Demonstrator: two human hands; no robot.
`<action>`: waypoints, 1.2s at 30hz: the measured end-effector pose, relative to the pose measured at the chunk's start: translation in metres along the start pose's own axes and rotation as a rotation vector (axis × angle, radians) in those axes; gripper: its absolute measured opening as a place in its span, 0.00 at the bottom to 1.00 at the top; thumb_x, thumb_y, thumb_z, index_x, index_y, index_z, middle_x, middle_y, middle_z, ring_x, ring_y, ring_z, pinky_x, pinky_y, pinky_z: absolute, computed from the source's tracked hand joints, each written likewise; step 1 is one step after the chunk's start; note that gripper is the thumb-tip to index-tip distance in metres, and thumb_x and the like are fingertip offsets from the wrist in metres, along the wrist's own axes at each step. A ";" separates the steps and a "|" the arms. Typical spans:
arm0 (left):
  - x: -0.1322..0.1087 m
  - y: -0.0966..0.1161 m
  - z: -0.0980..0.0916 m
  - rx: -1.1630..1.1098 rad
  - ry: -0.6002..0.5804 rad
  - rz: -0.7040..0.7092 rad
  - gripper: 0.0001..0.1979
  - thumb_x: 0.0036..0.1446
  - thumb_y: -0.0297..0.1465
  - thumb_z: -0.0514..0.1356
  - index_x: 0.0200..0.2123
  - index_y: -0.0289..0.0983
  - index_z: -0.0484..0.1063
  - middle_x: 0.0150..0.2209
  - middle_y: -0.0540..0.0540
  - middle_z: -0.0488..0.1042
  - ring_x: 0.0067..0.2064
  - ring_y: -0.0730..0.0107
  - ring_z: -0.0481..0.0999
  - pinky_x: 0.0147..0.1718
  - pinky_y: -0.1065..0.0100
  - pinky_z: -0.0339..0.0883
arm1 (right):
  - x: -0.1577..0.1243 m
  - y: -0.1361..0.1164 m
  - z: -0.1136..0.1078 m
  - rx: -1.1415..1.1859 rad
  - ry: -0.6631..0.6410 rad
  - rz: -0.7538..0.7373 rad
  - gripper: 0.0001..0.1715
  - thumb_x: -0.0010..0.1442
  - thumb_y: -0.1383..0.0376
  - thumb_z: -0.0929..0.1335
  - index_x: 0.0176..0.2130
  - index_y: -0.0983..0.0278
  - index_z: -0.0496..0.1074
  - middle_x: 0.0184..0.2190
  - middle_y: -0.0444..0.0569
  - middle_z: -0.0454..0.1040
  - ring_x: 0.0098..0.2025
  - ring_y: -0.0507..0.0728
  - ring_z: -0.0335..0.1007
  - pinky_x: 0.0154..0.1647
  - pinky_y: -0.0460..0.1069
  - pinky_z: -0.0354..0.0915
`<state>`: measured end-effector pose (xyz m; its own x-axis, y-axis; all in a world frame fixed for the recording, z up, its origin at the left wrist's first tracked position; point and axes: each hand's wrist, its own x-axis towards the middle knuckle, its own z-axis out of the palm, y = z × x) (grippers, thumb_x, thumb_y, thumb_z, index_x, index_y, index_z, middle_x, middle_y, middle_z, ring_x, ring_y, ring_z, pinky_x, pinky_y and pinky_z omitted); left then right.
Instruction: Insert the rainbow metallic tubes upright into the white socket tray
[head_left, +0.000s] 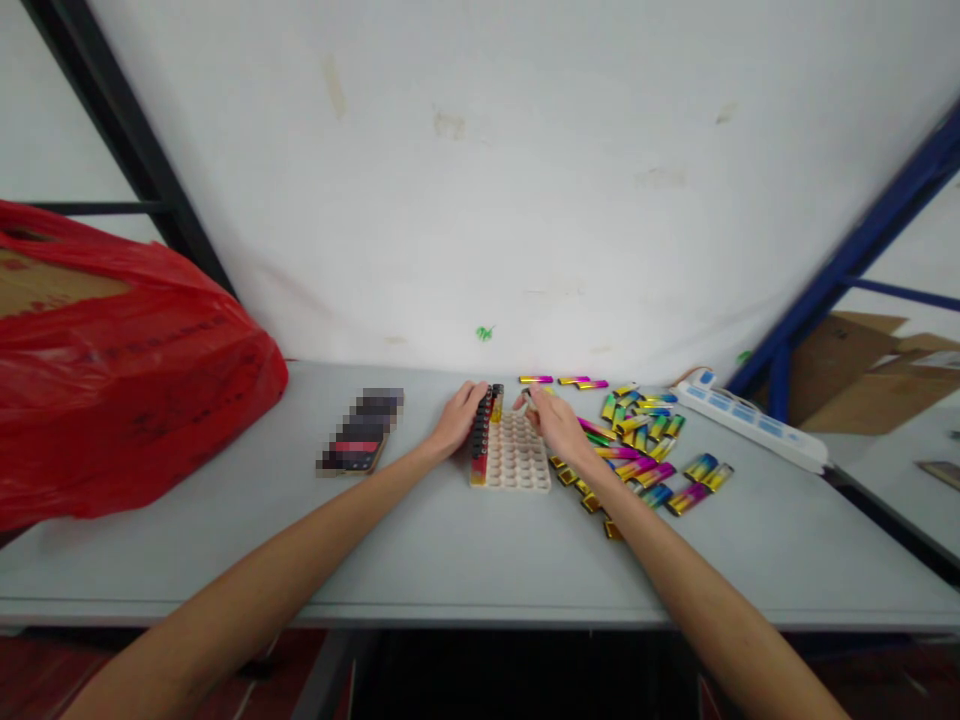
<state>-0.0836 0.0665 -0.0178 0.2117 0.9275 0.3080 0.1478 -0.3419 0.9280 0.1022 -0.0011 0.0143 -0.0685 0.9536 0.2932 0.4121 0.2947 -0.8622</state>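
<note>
A white tray (517, 462) with rows of round holes lies on the table in front of me. Upright lighters (480, 440) with black tops fill its left column, and one yellow lighter (497, 405) stands at the far end of the column beside it. My left hand (459, 415) grips the tray's far left side, its fingertips against the lighters. Over the far right corner of the tray, my right hand (551, 418) pinches a small dark-tipped lighter (526, 394), mostly hidden by the fingers. Many shiny yellow, purple and green lighters (637, 465) lie loose to the right.
A phone (364, 430), partly blurred out, lies left of the tray. Further left bulges a red plastic bag (135, 380) around a carton. A white power strip (750, 425) runs along the right, near a blue metal post (780, 385). The white wall (480, 200) closes off the back.
</note>
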 end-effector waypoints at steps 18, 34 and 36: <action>0.001 0.000 0.000 -0.023 -0.009 -0.007 0.20 0.63 0.51 0.54 0.30 0.41 0.65 0.31 0.52 0.69 0.38 0.64 0.69 0.44 0.66 0.64 | 0.012 0.001 0.009 -0.490 0.059 -0.214 0.14 0.72 0.57 0.66 0.36 0.61 0.70 0.27 0.46 0.80 0.30 0.56 0.75 0.34 0.48 0.61; 0.000 0.003 -0.001 0.013 -0.005 -0.016 0.21 0.63 0.52 0.53 0.30 0.41 0.65 0.30 0.51 0.69 0.37 0.64 0.68 0.42 0.64 0.63 | 0.016 0.006 -0.036 -0.710 -0.064 -0.249 0.19 0.72 0.53 0.64 0.41 0.62 0.78 0.30 0.50 0.81 0.33 0.57 0.75 0.38 0.49 0.63; 0.000 0.004 -0.001 0.022 -0.004 -0.022 0.21 0.64 0.52 0.52 0.30 0.41 0.64 0.30 0.51 0.69 0.37 0.64 0.68 0.42 0.64 0.63 | 0.017 0.020 -0.081 -0.784 0.040 -0.200 0.17 0.72 0.58 0.64 0.43 0.63 0.79 0.35 0.53 0.83 0.37 0.59 0.77 0.41 0.50 0.65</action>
<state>-0.0840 0.0654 -0.0143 0.2121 0.9342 0.2869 0.1735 -0.3249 0.9297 0.1830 0.0156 0.0354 -0.1818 0.8802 0.4384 0.9136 0.3161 -0.2557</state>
